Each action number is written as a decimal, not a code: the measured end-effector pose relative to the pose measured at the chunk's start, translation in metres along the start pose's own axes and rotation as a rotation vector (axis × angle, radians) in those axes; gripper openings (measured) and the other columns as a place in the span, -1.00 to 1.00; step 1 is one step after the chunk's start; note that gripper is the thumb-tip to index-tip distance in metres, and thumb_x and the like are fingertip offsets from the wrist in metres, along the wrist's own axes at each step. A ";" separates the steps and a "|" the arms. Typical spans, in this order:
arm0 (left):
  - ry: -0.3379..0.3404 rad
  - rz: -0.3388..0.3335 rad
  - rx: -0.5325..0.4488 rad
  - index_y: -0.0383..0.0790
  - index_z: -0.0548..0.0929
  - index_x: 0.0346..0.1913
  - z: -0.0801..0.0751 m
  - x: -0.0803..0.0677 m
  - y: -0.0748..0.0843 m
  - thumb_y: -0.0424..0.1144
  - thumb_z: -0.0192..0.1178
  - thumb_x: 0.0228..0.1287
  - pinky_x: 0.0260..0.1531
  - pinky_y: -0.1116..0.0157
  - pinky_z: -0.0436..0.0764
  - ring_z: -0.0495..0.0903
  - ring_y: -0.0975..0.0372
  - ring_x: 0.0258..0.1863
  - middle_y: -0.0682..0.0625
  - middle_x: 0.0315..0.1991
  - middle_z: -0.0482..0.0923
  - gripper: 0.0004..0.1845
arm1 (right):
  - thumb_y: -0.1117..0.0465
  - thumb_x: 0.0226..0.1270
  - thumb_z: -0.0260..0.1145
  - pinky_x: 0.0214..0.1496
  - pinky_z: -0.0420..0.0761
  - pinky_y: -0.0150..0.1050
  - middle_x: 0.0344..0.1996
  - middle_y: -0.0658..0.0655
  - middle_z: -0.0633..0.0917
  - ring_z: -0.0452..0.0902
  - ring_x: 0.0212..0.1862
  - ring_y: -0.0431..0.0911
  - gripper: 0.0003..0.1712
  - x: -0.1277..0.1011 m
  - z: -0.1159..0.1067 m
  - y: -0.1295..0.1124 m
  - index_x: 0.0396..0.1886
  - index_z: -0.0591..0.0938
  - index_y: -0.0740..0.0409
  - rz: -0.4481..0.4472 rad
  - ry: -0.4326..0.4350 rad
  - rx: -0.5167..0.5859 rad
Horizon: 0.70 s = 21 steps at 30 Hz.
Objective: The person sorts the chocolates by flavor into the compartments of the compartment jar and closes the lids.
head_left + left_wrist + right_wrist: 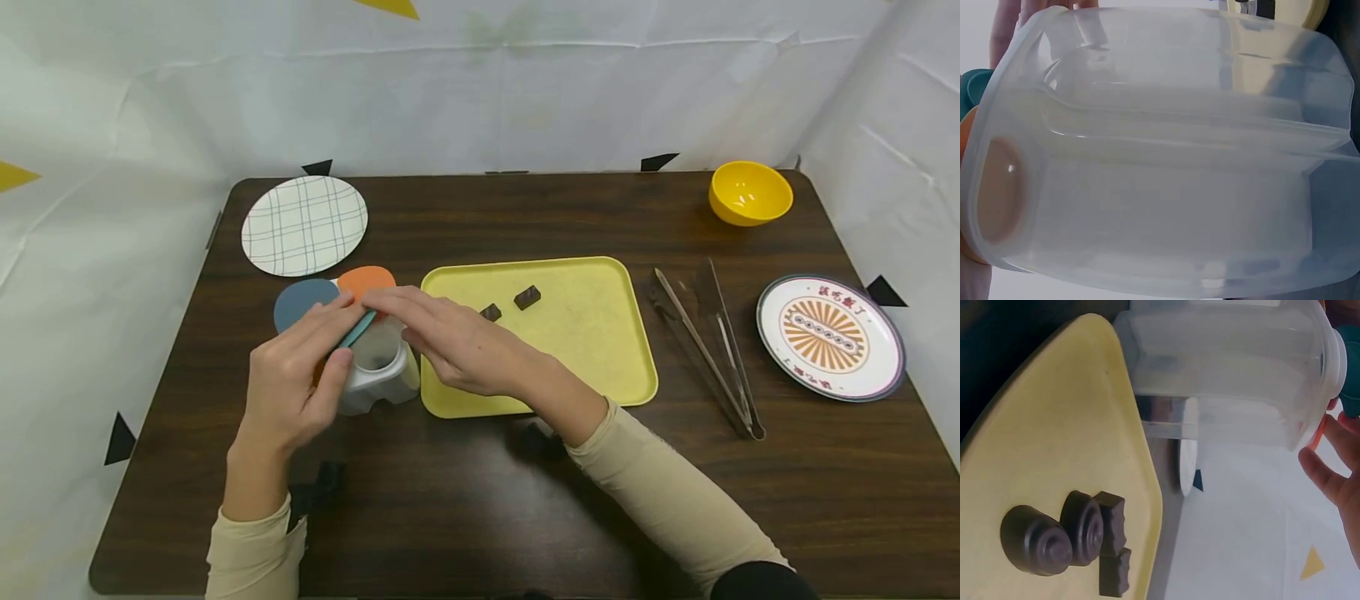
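A clear plastic container [378, 385] with coloured flap lids stands left of the yellow tray [592, 333]. Its teal lid [358, 328] is tilted up and seen edge-on in the head view. My left hand [296, 375] holds the teal lid's near end between thumb and fingers. From the other side my right hand [465, 342] reaches across the tray, its straight fingertips at the lid's upper end, meeting the left fingertips. A blue lid [300, 302] and an orange lid [366, 282] show behind the hands. Through the container's wall [1166, 206], no contents show in the left wrist view.
Several dark chocolates [1036, 540], some round and some rectangular, lie on the tray. Metal tongs [708, 358] rest to its right, beside a patterned plate [828, 337]. A yellow bowl [750, 193] stands back right, and a white checked plate [305, 225] back left.
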<state>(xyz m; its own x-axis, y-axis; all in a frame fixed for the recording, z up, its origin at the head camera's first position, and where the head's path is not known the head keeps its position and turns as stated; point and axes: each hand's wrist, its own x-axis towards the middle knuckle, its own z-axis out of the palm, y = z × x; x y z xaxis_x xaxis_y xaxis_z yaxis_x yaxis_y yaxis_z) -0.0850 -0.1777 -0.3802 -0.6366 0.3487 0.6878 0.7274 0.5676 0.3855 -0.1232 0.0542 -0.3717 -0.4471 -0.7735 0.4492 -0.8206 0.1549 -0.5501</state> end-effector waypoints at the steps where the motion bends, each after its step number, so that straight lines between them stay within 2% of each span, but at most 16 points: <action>1: -0.004 -0.007 0.006 -0.29 0.67 0.13 0.000 0.000 0.000 0.03 -0.13 0.44 0.07 -0.15 0.51 0.62 0.00 0.08 -0.11 0.07 0.66 -0.45 | 0.38 0.52 -0.06 0.29 0.32 -0.33 0.38 0.09 0.34 0.36 0.23 -0.15 -0.43 0.000 0.000 0.000 0.48 0.18 0.18 0.009 0.000 0.002; 7: -0.008 -0.024 0.021 -0.26 0.67 0.14 0.000 -0.001 0.000 0.02 -0.16 0.46 0.04 -0.16 0.52 0.64 0.03 0.05 -0.09 0.07 0.66 -0.46 | 0.37 0.52 -0.06 0.38 0.25 -0.28 0.40 0.08 0.32 0.28 0.34 -0.18 -0.40 -0.001 0.000 0.000 0.51 0.15 0.17 0.050 -0.009 -0.004; 21: -0.004 -0.035 0.014 -0.20 0.66 0.17 0.001 -0.002 -0.001 0.03 -0.15 0.46 0.05 -0.17 0.52 0.63 0.03 0.07 -0.08 0.08 0.65 -0.47 | 0.37 0.49 0.01 0.42 0.21 -0.29 0.41 0.14 0.33 0.24 0.40 -0.15 -0.36 -0.008 0.002 -0.002 0.53 0.16 0.22 0.041 0.032 -0.047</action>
<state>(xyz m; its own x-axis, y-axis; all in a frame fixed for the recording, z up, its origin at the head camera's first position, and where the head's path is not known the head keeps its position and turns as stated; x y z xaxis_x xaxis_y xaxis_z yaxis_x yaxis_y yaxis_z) -0.0843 -0.1781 -0.3827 -0.6626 0.3317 0.6715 0.7011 0.5901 0.4003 -0.1175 0.0593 -0.3755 -0.4909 -0.7460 0.4500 -0.8171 0.2150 -0.5349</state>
